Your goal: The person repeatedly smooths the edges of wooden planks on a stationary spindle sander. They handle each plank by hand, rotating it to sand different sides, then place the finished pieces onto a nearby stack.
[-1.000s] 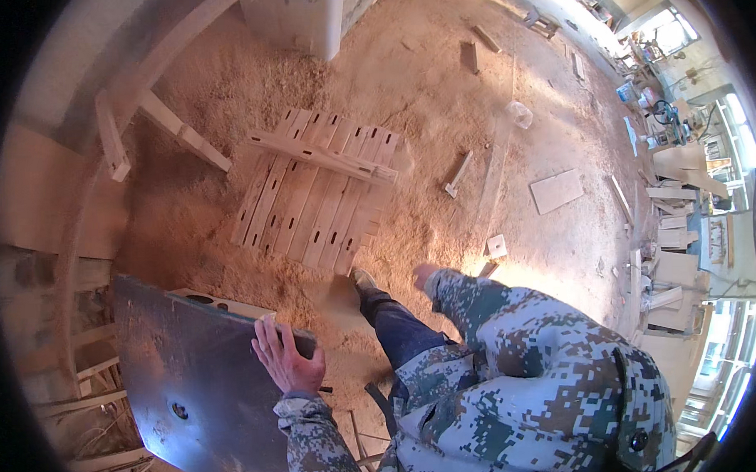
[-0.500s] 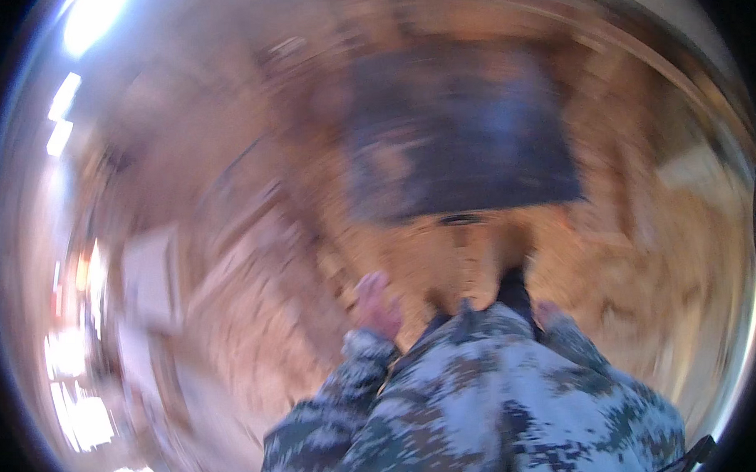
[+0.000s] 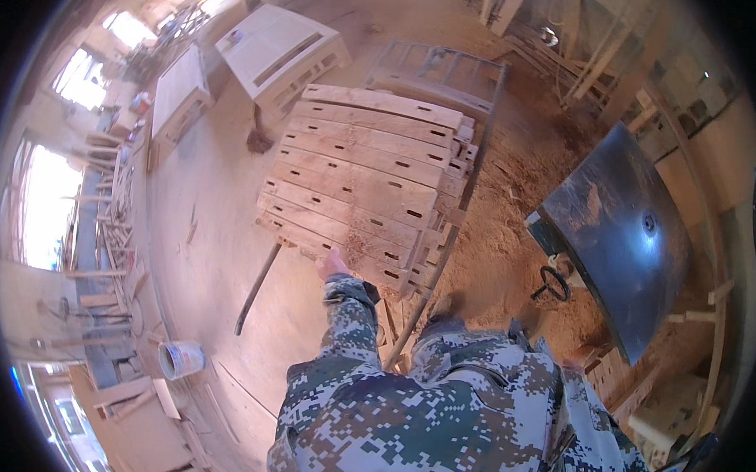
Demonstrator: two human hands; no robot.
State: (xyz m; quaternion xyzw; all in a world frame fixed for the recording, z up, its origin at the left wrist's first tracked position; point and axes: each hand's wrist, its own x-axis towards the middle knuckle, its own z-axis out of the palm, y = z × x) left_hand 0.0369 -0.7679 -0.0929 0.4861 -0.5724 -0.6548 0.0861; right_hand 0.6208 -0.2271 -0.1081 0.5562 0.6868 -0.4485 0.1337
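Note:
My left hand (image 3: pixel 332 262) reaches out beside the near left edge of a stack of pale wooden slats (image 3: pixel 351 166). Its fingers look apart, with nothing seen in them; whether they touch the wood I cannot tell. The slats have dark slots cut near their ends and a little sawdust on top. They rest on a cart with a metal frame (image 3: pixel 494 90), and a bar handle (image 3: pixel 257 290) sticks out toward the near left. My right sleeve (image 3: pixel 588 412) hangs by my side at the lower right; the hand beyond it is small and blurred, its fingers not readable.
To my right stands a machine with a dark metal table (image 3: pixel 619 227) and a handwheel (image 3: pixel 550 284). Sawdust (image 3: pixel 517 173) covers the floor between it and the cart. Pale wooden frames (image 3: pixel 284 48) stand far left. A bucket (image 3: pixel 181 359) sits at left, near scrap wood.
The view has swung from the dark machine table, formerly straight ahead, to the slat stack. The machine now lies to my right. My left arm now extends beside the stack.

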